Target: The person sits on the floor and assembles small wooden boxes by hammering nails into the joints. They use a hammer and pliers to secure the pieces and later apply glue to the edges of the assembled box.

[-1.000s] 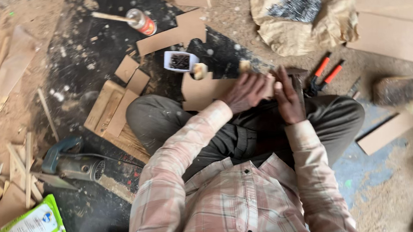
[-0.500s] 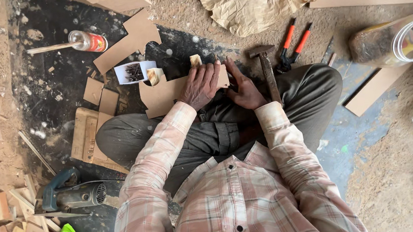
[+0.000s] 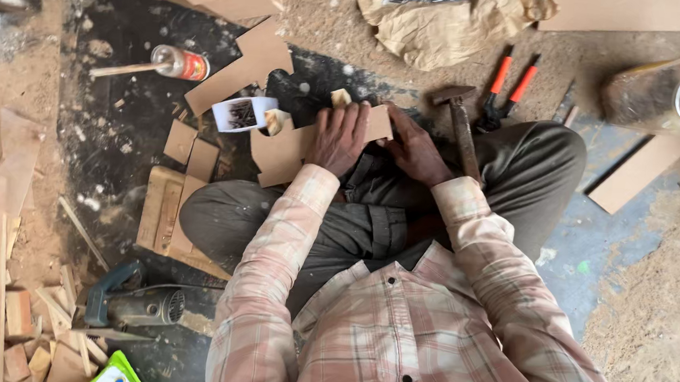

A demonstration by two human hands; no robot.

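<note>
I sit cross-legged on the floor with a thin brown board piece (image 3: 282, 152) lying across my lap. My left hand (image 3: 340, 138) lies flat on top of it, fingers together, pressing it down. My right hand (image 3: 416, 150) holds the board's right end, thumb toward the edge. A small pale wood block (image 3: 340, 97) sits just beyond my left fingertips. A hammer (image 3: 462, 128) rests beside my right hand against my knee. A small white cup (image 3: 241, 114) with dark nails in it stands left of the board.
Orange-handled pliers (image 3: 512, 82) lie past the hammer. A crumpled paper bag (image 3: 450, 22) is at the top, a plastic jar (image 3: 679, 90) at the right. A can with a stick (image 3: 179, 63), board offcuts (image 3: 191, 151), a power tool (image 3: 137, 304) and wood scraps (image 3: 14, 319) lie at the left.
Both hands stay on the board while the view shifts. My left hand has spread flat over the board, and my right hand has slid along its right end beside the hammer.
</note>
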